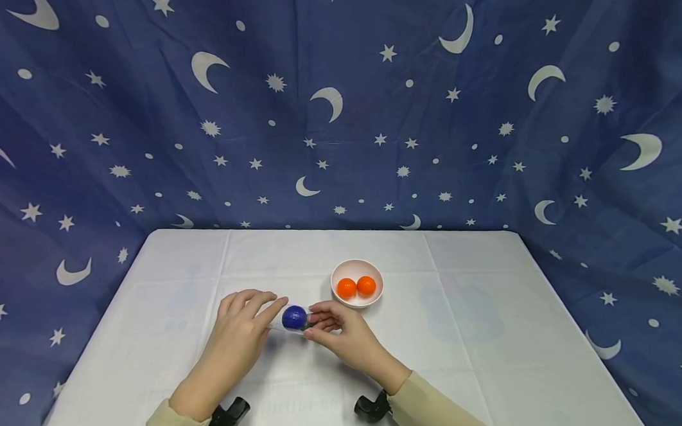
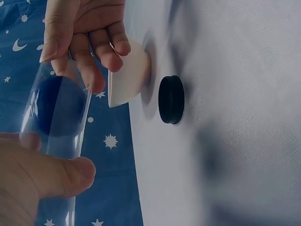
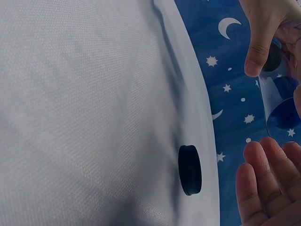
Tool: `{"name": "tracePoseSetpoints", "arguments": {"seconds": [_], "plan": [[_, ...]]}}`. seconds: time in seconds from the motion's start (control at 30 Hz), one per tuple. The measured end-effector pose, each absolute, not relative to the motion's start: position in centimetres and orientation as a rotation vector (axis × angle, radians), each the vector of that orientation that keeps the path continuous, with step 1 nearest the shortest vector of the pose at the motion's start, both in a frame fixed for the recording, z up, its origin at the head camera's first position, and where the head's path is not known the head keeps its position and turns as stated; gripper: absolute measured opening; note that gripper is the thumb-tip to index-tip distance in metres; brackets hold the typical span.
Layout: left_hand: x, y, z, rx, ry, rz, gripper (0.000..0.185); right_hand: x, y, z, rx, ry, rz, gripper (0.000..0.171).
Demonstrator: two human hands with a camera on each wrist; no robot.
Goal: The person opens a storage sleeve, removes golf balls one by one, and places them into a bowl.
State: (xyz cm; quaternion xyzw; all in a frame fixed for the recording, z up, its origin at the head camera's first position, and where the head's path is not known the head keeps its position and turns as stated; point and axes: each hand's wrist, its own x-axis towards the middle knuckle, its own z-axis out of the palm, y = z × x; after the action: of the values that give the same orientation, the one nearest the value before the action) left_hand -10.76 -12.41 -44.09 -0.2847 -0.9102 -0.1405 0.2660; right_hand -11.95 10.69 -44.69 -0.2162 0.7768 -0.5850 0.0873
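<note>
My left hand (image 1: 239, 332) grips a clear tube (image 2: 66, 146), its thumb (image 2: 70, 176) across the wall. Inside, close to the end facing my right hand, sits a blue ball (image 1: 294, 317). At that end is my right hand (image 1: 346, 332), its thumb (image 2: 51, 49) and fingertips right at the rim, the other fingers relaxed and slightly bent. A dark round shape (image 3: 272, 59) shows at the tube's other end, partly behind my left thumb. On the tabletop below the tube lies a black round cap (image 2: 171, 100), also seen in the right wrist view.
A small white bowl (image 1: 358, 263) with two orange balls (image 1: 346, 288) stands just beyond my right hand. White cloth covers the table (image 1: 542, 352). A dark blue curtain (image 1: 372, 66) with moons and stars hangs along the back and sides.
</note>
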Motion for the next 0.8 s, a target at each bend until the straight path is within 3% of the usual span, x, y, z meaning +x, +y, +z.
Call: {"name": "tracePoseSetpoints", "arguments": {"seconds": [0.23,0.5,0.8], "plan": [[-10.8,-12.3,-44.2,-0.771,-2.460,-0.396,0.064,-13.1,11.1,-47.5,-0.616,2.322,-1.734,0.039],[-11.1,-12.1,-44.1,-0.772,-2.466,-0.391,0.064,-12.4,11.1,-45.2,-0.591,2.326,-1.742,0.037],[-11.5,-11.8,-44.2,-0.780,-2.480,-0.402,0.065,-13.3,12.0,-47.5,-0.550,2.357,-1.724,0.038]]}}
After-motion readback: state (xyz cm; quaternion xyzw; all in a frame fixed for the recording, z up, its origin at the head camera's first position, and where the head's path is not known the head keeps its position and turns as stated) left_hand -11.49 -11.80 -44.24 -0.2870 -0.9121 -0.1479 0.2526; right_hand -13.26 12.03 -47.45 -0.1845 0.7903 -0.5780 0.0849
